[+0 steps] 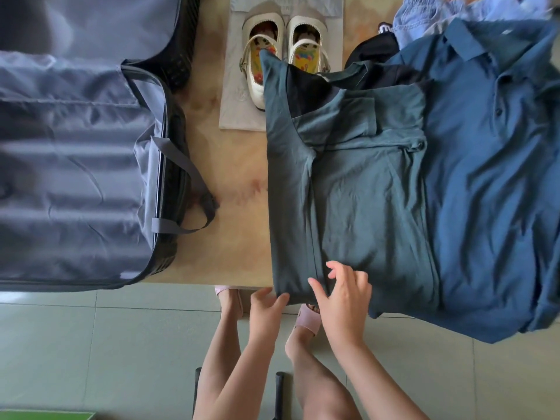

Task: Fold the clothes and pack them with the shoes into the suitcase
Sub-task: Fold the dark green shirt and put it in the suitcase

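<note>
A dark teal shirt lies partly folded on the table, its sides turned inward and its hem at the near edge. My left hand touches the hem's left corner from below the table edge. My right hand rests on the hem with fingers spread and loosely bent. A blue polo shirt lies flat to the right, partly under the teal one. A pair of cream shoes stands on a pale cloth behind the teal shirt. The open suitcase, lined in grey, fills the left.
A black garment and a light blue garment are heaped at the back right. A grey strap from the suitcase trails onto the beige table. The table's near edge runs just above my feet and the tiled floor.
</note>
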{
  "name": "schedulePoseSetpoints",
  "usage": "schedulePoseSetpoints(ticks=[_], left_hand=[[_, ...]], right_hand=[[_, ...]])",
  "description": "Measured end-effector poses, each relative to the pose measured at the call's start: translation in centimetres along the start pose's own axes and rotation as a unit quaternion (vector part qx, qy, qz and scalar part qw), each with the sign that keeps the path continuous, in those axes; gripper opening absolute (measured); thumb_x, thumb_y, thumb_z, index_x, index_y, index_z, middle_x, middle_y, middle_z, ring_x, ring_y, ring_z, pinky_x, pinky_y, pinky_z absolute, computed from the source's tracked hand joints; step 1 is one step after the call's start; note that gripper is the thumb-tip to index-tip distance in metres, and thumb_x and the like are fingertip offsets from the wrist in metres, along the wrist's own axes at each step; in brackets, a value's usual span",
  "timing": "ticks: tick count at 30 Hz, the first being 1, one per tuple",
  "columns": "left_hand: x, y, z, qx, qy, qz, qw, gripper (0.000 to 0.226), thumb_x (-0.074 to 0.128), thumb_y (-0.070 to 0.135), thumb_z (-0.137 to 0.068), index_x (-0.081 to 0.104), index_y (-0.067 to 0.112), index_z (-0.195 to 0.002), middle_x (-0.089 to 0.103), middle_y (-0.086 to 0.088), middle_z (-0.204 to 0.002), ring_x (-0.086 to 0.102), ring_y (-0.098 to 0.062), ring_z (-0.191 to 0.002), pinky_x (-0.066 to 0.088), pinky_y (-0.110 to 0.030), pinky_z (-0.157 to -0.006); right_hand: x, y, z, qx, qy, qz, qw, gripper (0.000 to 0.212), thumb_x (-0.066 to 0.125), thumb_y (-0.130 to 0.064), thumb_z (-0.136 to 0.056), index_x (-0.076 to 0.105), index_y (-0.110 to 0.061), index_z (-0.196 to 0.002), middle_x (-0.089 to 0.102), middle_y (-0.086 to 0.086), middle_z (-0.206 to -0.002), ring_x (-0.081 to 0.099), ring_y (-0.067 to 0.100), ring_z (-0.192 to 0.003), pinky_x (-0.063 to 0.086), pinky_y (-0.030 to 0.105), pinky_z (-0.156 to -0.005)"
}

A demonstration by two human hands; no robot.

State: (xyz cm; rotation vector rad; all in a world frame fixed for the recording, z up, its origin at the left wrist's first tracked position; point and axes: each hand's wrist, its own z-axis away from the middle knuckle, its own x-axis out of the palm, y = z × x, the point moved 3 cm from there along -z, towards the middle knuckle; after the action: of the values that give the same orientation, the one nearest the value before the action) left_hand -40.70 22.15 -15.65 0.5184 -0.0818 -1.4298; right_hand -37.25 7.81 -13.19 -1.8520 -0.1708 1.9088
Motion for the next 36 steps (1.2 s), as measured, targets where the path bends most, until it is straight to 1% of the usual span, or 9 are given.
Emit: schedulePoseSetpoints(ticks=[5, 8, 11, 14, 20, 23, 28, 33, 36], left_hand=[[-1.1, -1.0, -0.3, 0.039, 0.071, -0.123, 0.989, 0.030, 0.070, 0.033, -0.084, 0.059, 0.012, -0.102, 0.066, -0.001, -0.089, 0.062, -0.017, -0.079, 0.045, -0.027, -0.063], [-2.0, 0.5, 0.5, 0.145, 0.153, -0.206, 0.956, 0.024, 0.070, 0.023, -0.082, 0.050, 0.014, -0.093, 0.057, 0.003, -0.084, 0.058, -0.024, -0.082, 0.045, -0.034, -0.066], [-1.1, 3.3, 0.9, 0.371, 0.159, -0.300, 0.864, 0.044, 0.065, -0.002, -0.079, 0.055, 0.012, -0.119, 0.057, 0.000, -0.110, 0.055, -0.026, -0.102, 0.047, -0.038, -0.084], [1.0, 7.4, -0.2, 0.492, 0.109, -0.371, 0.780, 0.079, 0.057, -0.017, -0.072, 0.038, 0.012, -0.143, 0.038, -0.010, -0.149, 0.037, -0.025, -0.136, 0.038, -0.039, -0.107], [4.2, 15.4, -3.2, 0.516, 0.056, -0.576, 0.631, 0.077, 0.044, 0.003, -0.091, -0.004, 0.010, -0.151, -0.013, -0.007, -0.158, -0.013, -0.021, -0.146, -0.002, -0.040, -0.120], [4.9, 18.3, -4.7, 0.490, 0.042, -0.622, 0.610, 0.067, 0.033, 0.020, -0.101, -0.012, 0.013, -0.150, -0.020, -0.004, -0.158, -0.018, -0.018, -0.145, -0.007, -0.039, -0.118], [6.1, 20.4, -6.5, 0.485, 0.021, -0.688, 0.539, 0.065, 0.031, 0.035, -0.102, -0.005, 0.015, -0.152, -0.017, -0.003, -0.159, -0.017, -0.018, -0.146, -0.006, -0.042, -0.119], [6.1, 21.9, -6.3, 0.532, 0.011, -0.607, 0.590, 0.063, 0.046, 0.032, -0.096, 0.020, 0.014, -0.150, 0.017, -0.004, -0.159, 0.008, -0.017, -0.147, 0.001, -0.039, -0.120], [6.1, 22.8, -6.2, 0.579, 0.063, -0.596, 0.553, 0.063, 0.044, 0.026, -0.095, 0.017, 0.011, -0.151, 0.013, -0.006, -0.159, 0.007, -0.021, -0.148, 0.007, -0.039, -0.120]], right_hand=[[0.7, -1.3, -1.1, -0.008, -0.046, 0.065, 0.997, 0.051, 0.089, -0.016, -0.059, 0.058, -0.017, -0.100, 0.059, -0.003, -0.075, 0.052, 0.023, -0.075, 0.032, 0.030, -0.069], [0.4, -1.8, -0.8, -0.053, -0.017, 0.077, 0.995, 0.064, 0.088, -0.015, -0.057, 0.054, -0.019, -0.112, 0.059, 0.001, -0.099, 0.048, 0.023, -0.086, 0.036, 0.032, -0.074], [0.7, -2.7, -0.8, -0.165, -0.022, 0.102, 0.981, 0.071, 0.084, -0.014, -0.059, 0.055, -0.020, -0.123, 0.054, 0.002, -0.120, 0.045, 0.022, -0.100, 0.032, 0.033, -0.085], [1.5, -2.3, -1.4, -0.203, -0.050, 0.161, 0.965, 0.067, 0.081, -0.022, -0.066, 0.057, -0.015, -0.128, 0.057, 0.002, -0.127, 0.046, 0.024, -0.110, 0.032, 0.035, -0.090], [1.8, -1.6, -2.3, -0.211, -0.052, 0.174, 0.960, 0.051, 0.064, -0.031, -0.083, 0.056, -0.014, -0.130, 0.058, 0.000, -0.129, 0.055, 0.025, -0.109, 0.037, 0.038, -0.090], [1.6, -1.9, -3.2, -0.197, -0.051, 0.154, 0.967, 0.049, 0.047, -0.032, -0.088, 0.054, -0.015, -0.134, 0.054, -0.002, -0.135, 0.051, 0.023, -0.114, 0.032, 0.037, -0.094], [2.7, -1.1, -3.7, -0.194, -0.109, 0.176, 0.959, 0.064, 0.074, -0.036, -0.076, 0.055, -0.016, -0.134, 0.052, 0.001, -0.140, 0.051, 0.025, -0.123, 0.032, 0.039, -0.099], [2.6, -1.0, -3.9, -0.192, -0.097, 0.160, 0.963, 0.057, 0.052, -0.036, -0.088, 0.047, -0.013, -0.140, 0.045, 0.002, -0.146, 0.050, 0.024, -0.125, 0.030, 0.039, -0.101], [1.9, -1.4, -5.2, -0.176, -0.088, 0.139, 0.971, 0.061, 0.040, -0.037, -0.090, 0.038, -0.014, -0.146, 0.036, 0.001, -0.152, 0.037, 0.023, -0.133, 0.028, 0.039, -0.103]])
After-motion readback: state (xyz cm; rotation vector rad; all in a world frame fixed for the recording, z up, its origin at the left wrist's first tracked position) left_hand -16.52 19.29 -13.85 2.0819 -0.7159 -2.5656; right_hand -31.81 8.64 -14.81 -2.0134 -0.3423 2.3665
